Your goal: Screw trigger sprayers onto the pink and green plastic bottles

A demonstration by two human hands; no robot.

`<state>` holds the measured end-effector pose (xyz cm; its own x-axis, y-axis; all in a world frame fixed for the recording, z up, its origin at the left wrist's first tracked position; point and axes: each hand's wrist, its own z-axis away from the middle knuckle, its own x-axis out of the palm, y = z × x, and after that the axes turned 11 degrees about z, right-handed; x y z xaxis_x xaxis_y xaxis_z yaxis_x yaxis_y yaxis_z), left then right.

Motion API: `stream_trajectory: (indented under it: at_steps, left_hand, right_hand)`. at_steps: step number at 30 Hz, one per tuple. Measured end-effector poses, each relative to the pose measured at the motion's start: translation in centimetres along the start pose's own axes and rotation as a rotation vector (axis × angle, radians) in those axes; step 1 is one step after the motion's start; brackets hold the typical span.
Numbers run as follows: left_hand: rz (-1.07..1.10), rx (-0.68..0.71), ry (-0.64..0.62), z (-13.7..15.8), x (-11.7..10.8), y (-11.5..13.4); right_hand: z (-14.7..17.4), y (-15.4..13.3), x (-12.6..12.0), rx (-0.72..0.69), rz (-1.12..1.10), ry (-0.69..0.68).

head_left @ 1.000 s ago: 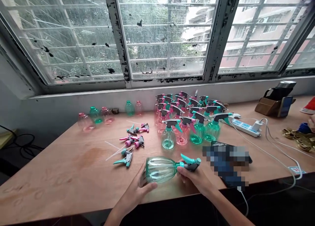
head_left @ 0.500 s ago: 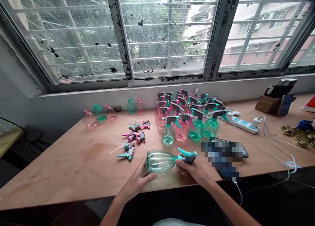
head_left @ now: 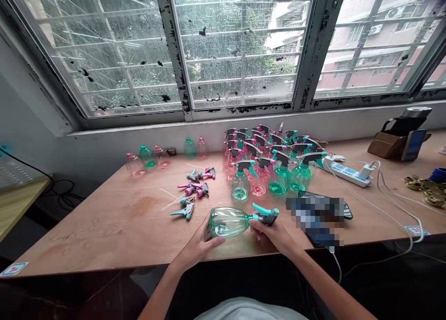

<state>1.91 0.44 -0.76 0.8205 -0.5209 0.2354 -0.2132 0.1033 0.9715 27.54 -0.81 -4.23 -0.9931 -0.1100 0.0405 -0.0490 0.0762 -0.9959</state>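
Note:
A green spray bottle (head_left: 228, 221) lies sideways between my hands above the table's front part, its base to the left. My left hand (head_left: 200, 245) is wrapped round the base end. At the neck, my right hand (head_left: 272, 236) grips just under the black and teal spray head (head_left: 266, 215); some of its fingers are hidden. Loose spray heads lie beyond my left hand, among them a teal one (head_left: 184, 208) and a pink one (head_left: 193, 189). Behind the held bottle, several finished-looking spray bottles stand upright in a group, with a clear green one (head_left: 240, 185) in front.
Bottles without heads, such as a pink one (head_left: 135, 164) and a green one (head_left: 190, 148), stand along the back left. Thin clear tubes (head_left: 171, 200) lie near the heads. To the right are phones (head_left: 324, 208), a power strip (head_left: 348, 172) with cables, and a cardboard box (head_left: 386, 146).
The view has shifted slightly. Both hands keep hold of the spray bottle, which has turned a little about its length.

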Motion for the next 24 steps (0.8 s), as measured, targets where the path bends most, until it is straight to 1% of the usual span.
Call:
stream_trajectory:
  at_steps: [5,14,19,24]
  left_hand:
    - [0.003,0.019,0.001,0.23,-0.19,-0.54]
    - [0.001,0.008,-0.017,0.19,-0.16,-0.30]
    - [-0.004,0.022,0.006,0.31,0.05,-0.33]
    - [-0.020,0.002,0.030,0.35,0.35,0.27]
  right_hand:
    - [0.03,0.04,0.05,0.001,-0.004,0.003]
    - [0.13,-0.16,0.08,-0.018,0.017,0.024]
    - [0.04,0.07,-0.05,-0.031,0.034,0.012]
    - [0.09,0.02,-0.15,-0.043,0.049,0.011]
